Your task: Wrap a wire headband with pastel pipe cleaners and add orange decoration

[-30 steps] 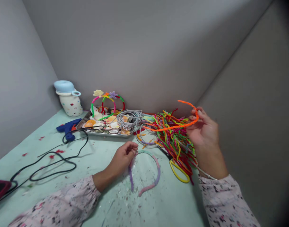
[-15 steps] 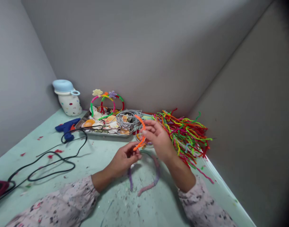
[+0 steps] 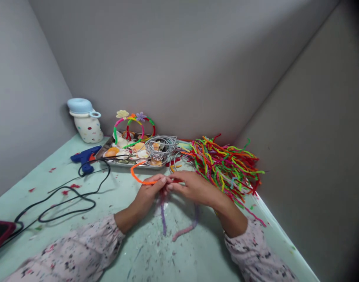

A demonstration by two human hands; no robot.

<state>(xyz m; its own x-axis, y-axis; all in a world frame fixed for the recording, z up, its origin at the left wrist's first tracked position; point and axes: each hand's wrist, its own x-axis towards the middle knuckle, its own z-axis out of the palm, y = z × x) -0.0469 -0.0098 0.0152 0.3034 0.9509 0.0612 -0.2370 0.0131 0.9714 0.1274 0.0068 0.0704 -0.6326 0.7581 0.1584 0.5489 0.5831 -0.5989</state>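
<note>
My left hand [image 3: 148,196] is closed on an orange fuzzy stem [image 3: 137,179], whose curved free end reaches up and left towards the tray. Fingertips meeting it from the right, my right hand [image 3: 191,187] pinches at the same spot; a short red or orange length shows above its fingers. Beneath both hands, a purple and pink fuzzy-wrapped hoop [image 3: 183,232], open at its near side, lies on the table. Its upper part is hidden by the hands.
A metal tray [image 3: 129,167] holds shells, wire coils [image 3: 160,148] and two colourful hoops with flowers. Bright fuzzy stems [image 3: 229,166] are piled at right. At left are a blue glue gun [image 3: 85,158], black cables [image 3: 70,219], a lidded bottle [image 3: 87,123] and a dark red-edged device [image 3: 1,235].
My right hand has come down to meet my left. The orange stem, upright between the hands before, now curves out to the left from my left hand.
</note>
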